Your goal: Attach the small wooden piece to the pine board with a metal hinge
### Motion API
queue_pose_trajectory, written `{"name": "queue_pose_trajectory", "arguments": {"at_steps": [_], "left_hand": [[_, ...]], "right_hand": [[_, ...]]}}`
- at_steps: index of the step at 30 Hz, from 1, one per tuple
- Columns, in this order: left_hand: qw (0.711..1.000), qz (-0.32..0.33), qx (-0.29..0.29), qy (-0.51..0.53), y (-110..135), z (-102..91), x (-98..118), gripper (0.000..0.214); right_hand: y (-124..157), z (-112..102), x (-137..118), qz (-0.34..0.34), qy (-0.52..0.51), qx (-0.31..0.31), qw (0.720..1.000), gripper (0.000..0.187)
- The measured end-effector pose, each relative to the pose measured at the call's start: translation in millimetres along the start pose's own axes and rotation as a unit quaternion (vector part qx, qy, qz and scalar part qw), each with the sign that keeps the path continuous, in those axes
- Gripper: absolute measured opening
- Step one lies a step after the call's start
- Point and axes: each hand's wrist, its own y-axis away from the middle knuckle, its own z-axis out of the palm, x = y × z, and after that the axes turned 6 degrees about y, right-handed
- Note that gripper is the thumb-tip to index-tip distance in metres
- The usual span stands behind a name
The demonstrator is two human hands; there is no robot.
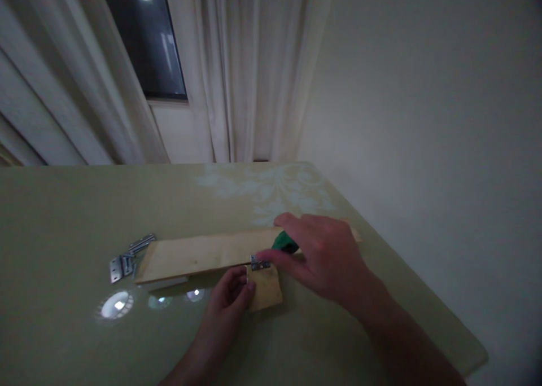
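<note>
A long, pale wooden board [203, 253] lies across the table. Against its near edge is a small square wooden block [266, 293], and a metal hinge [259, 263] sits where the two meet. My left hand [231, 295] pinches the block at its left side, thumb on top. Above the board, my right hand [319, 253] is curled around a green object [284, 242], mostly covered by the fingers, so its kind is hard to make out. The tip of my right thumb touches or nearly touches the hinge.
Several loose metal hinges [121, 266] lie by the board's left end. Something white [169, 283] shows under the board's near edge. The glossy green table [76, 216] has its right edge beside a pale wall [423, 121]; curtains [262, 70] hang behind it.
</note>
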Motion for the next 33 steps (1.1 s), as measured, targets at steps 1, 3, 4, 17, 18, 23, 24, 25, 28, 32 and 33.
{"name": "queue_pose_trajectory", "arguments": {"at_steps": [1,3,4,17,18,23,24,25,28,32,33], "left_hand": [[1.0,-0.005,0.003,-0.001,-0.1,-0.1,-0.4,0.054],[1.0,-0.001,0.005,-0.001,0.1,-0.3,-0.8,0.053],[1.0,0.004,0.001,-0.002,0.4,-0.3,-0.6,0.052],[0.999,0.035,-0.009,-0.011,2.0,0.8,2.2,0.045],[0.999,0.039,-0.011,-0.013,2.0,1.1,3.2,0.044],[1.0,0.011,0.004,-0.02,1.8,1.9,3.6,0.05],[1.0,0.011,0.009,-0.019,2.0,2.0,3.4,0.051],[1.0,0.016,0.011,-0.018,2.2,2.2,3.5,0.05],[0.999,0.037,0.002,-0.017,3.2,2.8,5.9,0.047],[0.999,0.024,0.003,-0.023,3.0,2.7,7.6,0.05],[1.0,0.015,0.006,-0.021,2.5,2.5,6.9,0.053]], "right_hand": [[-0.5,1.3,1.9,0.022,0.009,0.001,1.0,0.035],[-1.2,2.0,3.0,0.004,-0.017,-0.01,1.0,0.028],[-1.2,1.5,2.0,-0.032,-0.044,-0.016,0.998,0.025],[-0.4,-3.2,-2.3,-0.122,-0.071,-0.02,0.99,0.024],[0.2,-3.2,-3.7,-0.134,-0.075,-0.016,0.988,0.026],[0.3,-1.9,0.8,-0.008,-0.01,-0.021,1.0,0.029],[-0.1,-2.9,1.5,-0.004,-0.02,-0.036,0.999,0.029],[-0.2,-4.3,1.2,-0.024,-0.04,-0.049,0.998,0.026],[0.5,-7.7,-2.9,-0.124,-0.097,-0.067,0.985,0.023],[1.0,-5.5,-0.6,-0.047,-0.037,-0.031,0.998,0.031],[0.5,-4.8,1.3,-0.014,-0.016,-0.025,0.999,0.034]]}}
